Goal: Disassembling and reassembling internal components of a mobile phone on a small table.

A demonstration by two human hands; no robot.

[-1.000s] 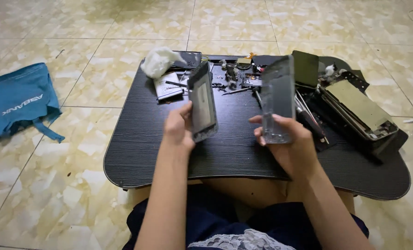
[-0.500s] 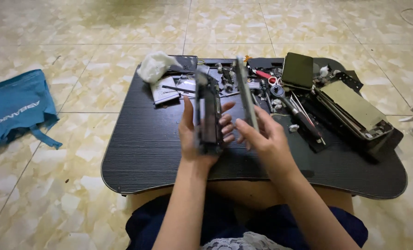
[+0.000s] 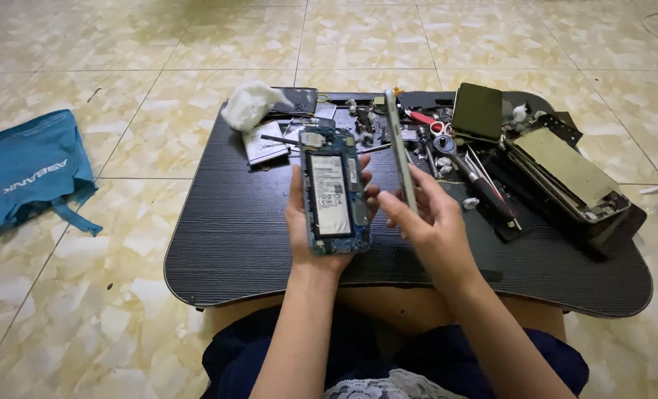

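My left hand (image 3: 310, 236) holds an opened phone body (image 3: 334, 191) upright over the black lap table (image 3: 233, 244), its battery and blue circuit board facing me. My right hand (image 3: 426, 218) grips a thin back cover panel (image 3: 401, 151) edge-on, just right of the phone body and nearly touching it. Both hands hover above the table's near middle.
At the table's back lie a white cloth (image 3: 249, 103), a dark phone (image 3: 477, 111), red-handled scissors (image 3: 426, 120), small parts and tools. A dismantled phone (image 3: 565, 174) rests on a black case at right. A blue bag (image 3: 26, 170) lies on the tiled floor at left.
The hands came together from apart. The phone body turned so its open inside faces me, and the cover panel swung edge-on beside it.
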